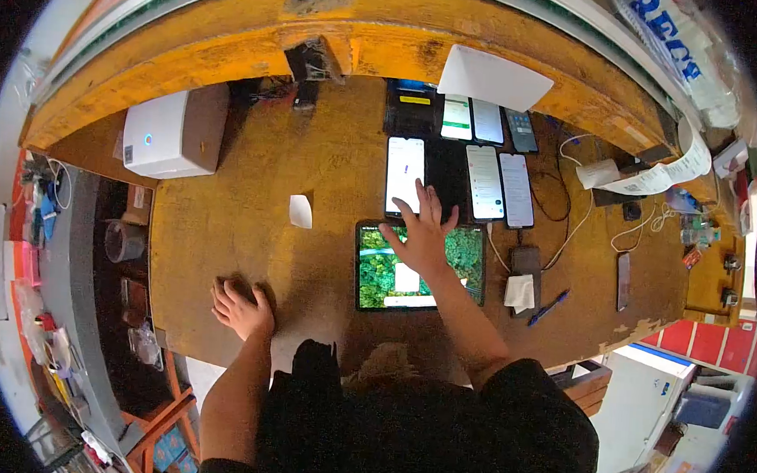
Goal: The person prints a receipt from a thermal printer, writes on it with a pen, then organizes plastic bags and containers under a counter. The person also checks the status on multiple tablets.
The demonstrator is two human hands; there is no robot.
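My right hand (426, 235) reaches over a tablet (372, 283) with a green forest picture, its fingers spread. Its fingertips overlap the lower part of a lit phone (405, 161) that lies just beyond the tablet. To the right of that phone lie two more lit phones, one (484, 182) beside the other (516, 191). On the bare wood at the left rests my left hand (245, 308), fingers loosely apart and holding nothing.
A white box-shaped device (157, 135) with a blue light stands back left. More phones (487, 121) lie under a white paper (496, 76) at the back. A pen (548, 308), a dark phone (623, 282), cables and a paper roll (673, 166) are at right. A paper slip (301, 211) lies mid-table.
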